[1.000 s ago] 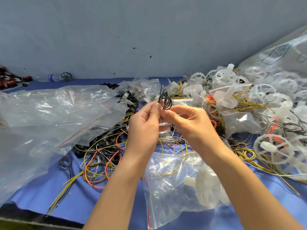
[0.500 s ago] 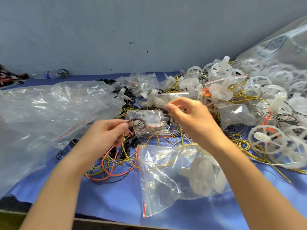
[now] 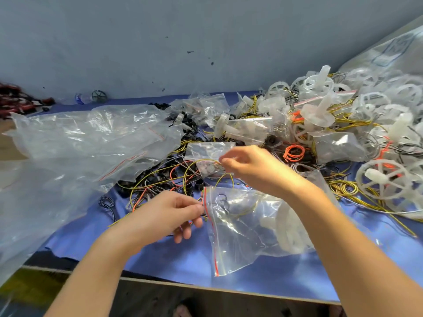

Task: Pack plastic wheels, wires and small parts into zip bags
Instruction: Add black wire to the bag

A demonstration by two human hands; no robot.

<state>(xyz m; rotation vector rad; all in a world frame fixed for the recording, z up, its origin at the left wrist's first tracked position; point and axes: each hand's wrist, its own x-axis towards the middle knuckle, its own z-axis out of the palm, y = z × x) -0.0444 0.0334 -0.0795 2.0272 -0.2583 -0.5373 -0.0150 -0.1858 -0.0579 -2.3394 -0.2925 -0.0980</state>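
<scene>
On blue table | left hand pinches zip bag (red seal) | right hand pinches small bag

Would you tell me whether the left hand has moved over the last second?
Yes. The left hand has dropped from above the wires to the red-sealed mouth of the zip bag on the blue cloth.

Worn on the head, looking forward and steeply down across the near edge of the blue table, with the grey wall filling the top of the frame. Close in, with both forearms running up from the bottom edge and the left hand and right hand near the middle. Wide-angled, bowing the table edge and stretching the heap of wheels at far right.
</scene>
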